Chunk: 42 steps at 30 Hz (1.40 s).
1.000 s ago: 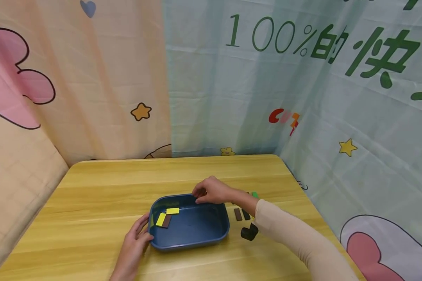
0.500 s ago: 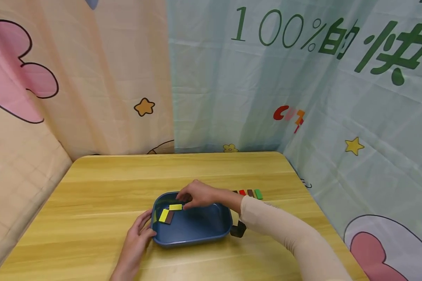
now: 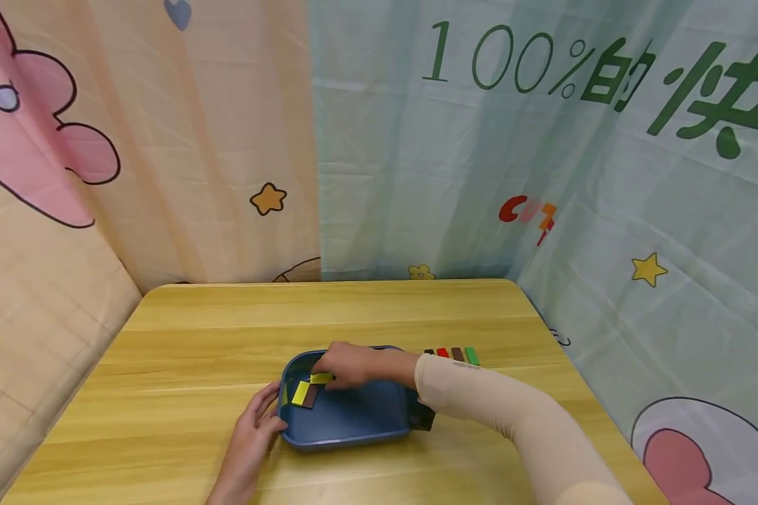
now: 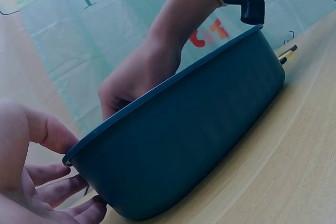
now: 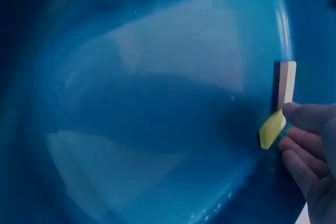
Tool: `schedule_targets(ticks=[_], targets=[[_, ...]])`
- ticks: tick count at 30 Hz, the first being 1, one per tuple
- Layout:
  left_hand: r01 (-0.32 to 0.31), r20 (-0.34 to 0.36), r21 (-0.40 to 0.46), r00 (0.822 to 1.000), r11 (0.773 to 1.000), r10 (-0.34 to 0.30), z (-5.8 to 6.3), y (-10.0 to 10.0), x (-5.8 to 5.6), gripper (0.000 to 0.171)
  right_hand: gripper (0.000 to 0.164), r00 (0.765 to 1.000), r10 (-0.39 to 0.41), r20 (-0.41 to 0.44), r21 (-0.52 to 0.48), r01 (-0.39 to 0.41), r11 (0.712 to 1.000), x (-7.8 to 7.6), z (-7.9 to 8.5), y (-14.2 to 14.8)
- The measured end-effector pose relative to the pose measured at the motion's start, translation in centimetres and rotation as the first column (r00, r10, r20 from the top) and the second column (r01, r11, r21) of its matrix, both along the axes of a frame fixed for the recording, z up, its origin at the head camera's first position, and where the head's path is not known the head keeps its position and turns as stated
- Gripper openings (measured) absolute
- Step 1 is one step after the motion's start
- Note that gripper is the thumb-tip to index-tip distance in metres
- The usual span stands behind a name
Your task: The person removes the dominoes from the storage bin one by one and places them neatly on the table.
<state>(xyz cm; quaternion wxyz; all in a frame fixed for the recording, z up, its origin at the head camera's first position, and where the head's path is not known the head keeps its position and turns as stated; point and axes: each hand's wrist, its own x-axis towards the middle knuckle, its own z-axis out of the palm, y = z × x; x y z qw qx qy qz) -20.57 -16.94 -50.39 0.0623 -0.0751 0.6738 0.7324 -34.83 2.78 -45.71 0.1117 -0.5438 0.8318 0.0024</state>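
A dark blue plastic tub (image 3: 347, 443) stands on the table. My left hand (image 3: 253, 435) grips its left end, thumb over the rim and fingers against the outer wall, as the left wrist view shows. My right hand (image 3: 347, 365) reaches down inside the tub's far left part. Its thumb and fingers pinch a small yellow block (image 5: 272, 129). Beside those fingertips, a second yellow block (image 3: 300, 393) and a brown block (image 3: 311, 397) lie side by side on the tub floor. My right hand partly hides the pinched block in the head view.
Right of the tub, a row of small blocks includes a red one (image 3: 442, 353), a brown one (image 3: 457, 354) and a green one (image 3: 471, 356). My right sleeve covers part of that area. A black elbow-shaped fitting (image 4: 244, 1) sits at the right wrist, over the tub's rim.
My right hand has moved left and down from the tub's far rim to the yellow block and now pinches it. My left hand keeps its grip on the tub.
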Motion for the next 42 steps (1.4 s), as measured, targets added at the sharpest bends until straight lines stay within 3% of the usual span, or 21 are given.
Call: schedule_targets(ticks=[5,14,21,32,35,38,42], targets=[[-0.008,0.005,-0.014,1.000,1.000,0.008,0.0,0.4,0.3,0.070,0.034,1.000,0.013,-0.013,0.031,-0.013,0.999,0.5,-0.6,0.2],[-0.014,0.017,-0.015,1.000,1.000,0.014,0.0,0.2,0.3,0.070,0.031,0.999,0.049,-0.007,-0.033,-0.050,0.998,0.6,-1.0,0.1],[-0.009,0.003,-0.008,1.000,1.000,0.009,0.0,-0.1,0.2,0.070,0.015,0.997,0.075,-0.001,0.006,-0.075,0.997,0.3,-0.3,-0.7],[-0.026,0.002,0.000,1.000,1.000,0.026,0.2,0.2,0.1,0.070,0.024,0.998,0.043,0.055,-0.031,-0.041,0.999,-0.1,0.1,0.3],[-0.026,-0.002,0.001,1.000,1.000,0.026,0.1,0.2,0.2,0.070,0.024,0.995,0.028,0.094,-0.058,-0.023,0.998,-0.1,0.5,0.7],[-0.028,-0.003,-0.004,1.000,1.000,0.028,0.1,0.2,0.1,0.070,0.022,0.987,-0.032,0.155,-0.087,0.046,0.995,0.0,0.9,1.1],[-0.032,0.002,-0.013,0.999,0.999,0.032,0.2,0.2,0.1,0.069,0.018,0.948,-0.152,0.278,-0.142,0.197,0.970,0.1,1.5,1.5]])
